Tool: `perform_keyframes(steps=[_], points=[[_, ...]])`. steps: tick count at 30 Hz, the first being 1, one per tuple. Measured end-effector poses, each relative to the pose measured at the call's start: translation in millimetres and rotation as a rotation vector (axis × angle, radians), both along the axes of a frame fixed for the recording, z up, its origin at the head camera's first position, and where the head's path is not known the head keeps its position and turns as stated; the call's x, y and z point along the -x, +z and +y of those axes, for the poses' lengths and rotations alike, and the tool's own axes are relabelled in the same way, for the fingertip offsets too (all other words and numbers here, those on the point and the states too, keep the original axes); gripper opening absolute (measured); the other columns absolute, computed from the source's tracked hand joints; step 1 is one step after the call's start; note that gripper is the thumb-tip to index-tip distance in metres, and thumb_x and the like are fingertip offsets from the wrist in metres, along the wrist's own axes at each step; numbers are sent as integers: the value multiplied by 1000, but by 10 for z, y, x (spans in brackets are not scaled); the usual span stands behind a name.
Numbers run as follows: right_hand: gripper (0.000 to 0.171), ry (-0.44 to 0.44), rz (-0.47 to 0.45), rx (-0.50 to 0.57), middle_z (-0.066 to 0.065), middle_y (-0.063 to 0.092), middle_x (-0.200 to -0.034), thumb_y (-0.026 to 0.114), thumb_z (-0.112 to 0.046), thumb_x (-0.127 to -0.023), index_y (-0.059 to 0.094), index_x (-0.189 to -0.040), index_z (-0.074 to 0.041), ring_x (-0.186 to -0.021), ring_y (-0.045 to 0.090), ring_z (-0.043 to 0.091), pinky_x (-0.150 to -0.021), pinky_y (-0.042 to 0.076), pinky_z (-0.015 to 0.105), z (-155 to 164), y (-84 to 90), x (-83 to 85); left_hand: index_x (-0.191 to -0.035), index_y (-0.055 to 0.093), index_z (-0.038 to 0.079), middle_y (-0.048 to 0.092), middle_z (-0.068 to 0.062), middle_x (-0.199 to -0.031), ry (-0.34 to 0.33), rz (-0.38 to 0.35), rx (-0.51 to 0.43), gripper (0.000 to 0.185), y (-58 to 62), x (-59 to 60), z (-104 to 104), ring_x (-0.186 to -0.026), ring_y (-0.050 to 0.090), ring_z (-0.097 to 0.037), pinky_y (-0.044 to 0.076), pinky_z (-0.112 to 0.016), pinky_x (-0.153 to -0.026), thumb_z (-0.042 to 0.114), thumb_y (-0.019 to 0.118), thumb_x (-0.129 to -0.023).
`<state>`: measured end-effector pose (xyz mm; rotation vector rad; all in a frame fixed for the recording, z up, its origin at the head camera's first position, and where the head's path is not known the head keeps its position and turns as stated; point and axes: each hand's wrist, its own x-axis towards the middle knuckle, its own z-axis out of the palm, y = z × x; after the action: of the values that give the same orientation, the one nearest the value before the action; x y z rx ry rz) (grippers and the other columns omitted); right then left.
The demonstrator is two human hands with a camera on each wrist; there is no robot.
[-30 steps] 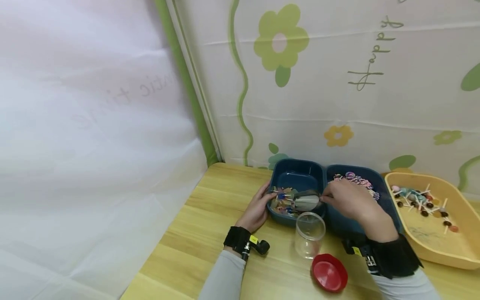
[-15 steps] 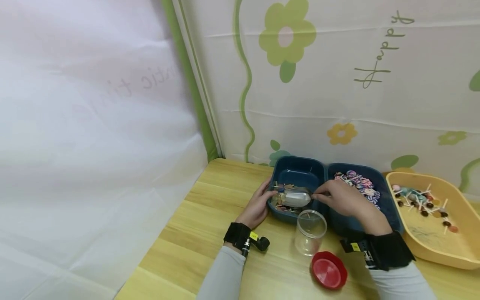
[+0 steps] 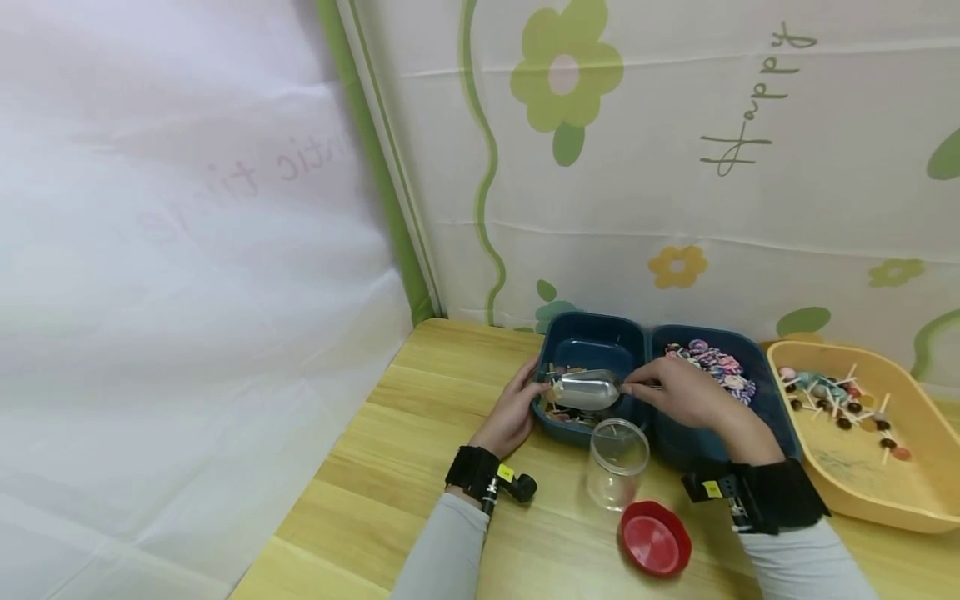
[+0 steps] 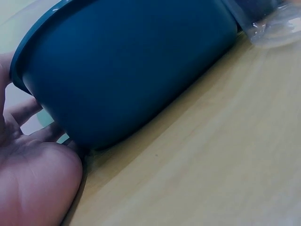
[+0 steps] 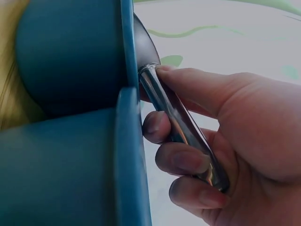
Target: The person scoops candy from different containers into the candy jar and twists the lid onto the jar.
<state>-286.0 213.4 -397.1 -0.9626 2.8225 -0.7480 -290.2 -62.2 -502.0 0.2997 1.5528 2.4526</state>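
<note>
Silver metal catches our eye in the left bin (image 3: 596,354): a scoop (image 3: 588,390) lies low over the near half, its mouth turned toward the bin's left wall. We see the right hand (image 3: 686,396) gripping the handle; in the right wrist view its fingers (image 5: 183,160) curl round the shaft and the thumb presses near the neck.

The left hand (image 3: 512,417) holds the bin's left wall, thumb over the rim, the other fingers along the outside. Under and around the scoop we make out small bits (image 3: 573,417) with sticks, too small for us to name.

Just in front of the bin a clear jar (image 3: 617,471) stands upright with its mouth uncovered, and nearer to us, just beside its base, a red lid (image 3: 654,542) lies on the wooden table (image 3: 360,467).

To the right we find the blue right bin (image 3: 686,442), swirled sweets (image 3: 723,367) gathered toward its back, and then a yellow tray (image 3: 918,483) with lollipops (image 3: 843,404) scattered across it. Behind everything we see a white cloth (image 3: 600,200) printed with flowers and the word "Happy".
</note>
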Motion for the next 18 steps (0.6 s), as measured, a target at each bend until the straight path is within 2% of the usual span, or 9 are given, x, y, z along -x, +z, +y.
perform_keyframes(steps=[4,11,18], points=[[19,0,8,9,3,76,-102,67,-18,-100,80,-109,-7,-85,66,13,-75,58,37,1,2,-9,-163,26,11,23,-13,-168,-1,3,2,63,-3,-8,-8,-154,19,-26,19,-37,-122,0,43,-104],[20,60,-11,69,3,76,-103,66,-18,-101,79,-111,-6,-80,61,8,-71,55,27,-3,-27,-10,-163,27,13,23,-12,-168,9,-5,-20,66,10,-9,9,-153,22,-26,26,-35,-119,-3,45,-102],[20,52,-22,80,6,76,-104,65,-17,-102,78,-112,-7,-79,59,9,-70,53,27,0,-50,8,-163,26,14,23,-13,-168,1,-5,-36,63,2,3,10,-153,23,-28,27,-37,-119,0,45,-104]])
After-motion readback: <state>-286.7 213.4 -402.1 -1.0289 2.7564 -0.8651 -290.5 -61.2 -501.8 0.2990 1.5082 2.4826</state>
